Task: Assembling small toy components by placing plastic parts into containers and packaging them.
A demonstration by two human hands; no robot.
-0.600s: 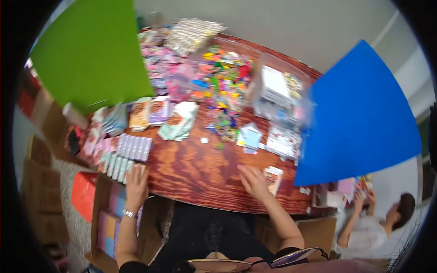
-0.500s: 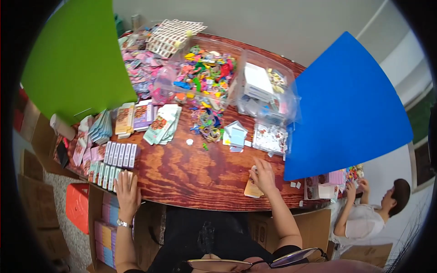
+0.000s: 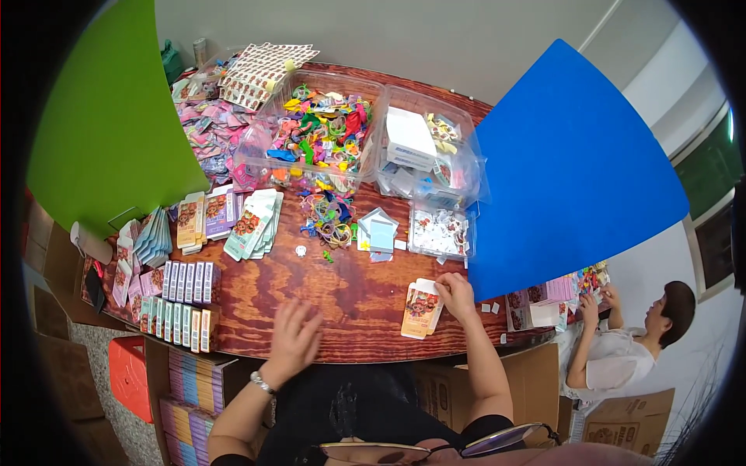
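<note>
Since the earlier frame, the left hand (image 3: 293, 339) has come in from the table's left edge toward the middle of the near side, and now lies flat on the bare wood with its fingers spread, holding nothing. Meanwhile the right hand (image 3: 457, 296) has stayed near the front right of the table (image 3: 350, 291), and the small card pack (image 3: 422, 308) under it now shows more plainly, tilted up on the wood just left of the fingers.

That hand is closed on the pack's upper right corner, fingers curled over the top edge. Its face is pale orange with a cartoon figure printed on it, and a white flap or backing shows at the top. It rests close to the near edge of the table, well apart from the stacks on the left.

Rows of similar small boxes (image 3: 180, 303) stand along the left front edge, with fanned piles of printed cards (image 3: 252, 225) behind them. Three clear plastic tubs sit farther back: one full of bright, mixed-colour trinkets (image 3: 322, 136), one with white packets (image 3: 420, 147), and a smaller one (image 3: 441, 231) with little pieces. A loose tangle of coloured bands (image 3: 330, 217) lies in front of the trinket tub. Another person (image 3: 629, 349) works at the far right.
</note>
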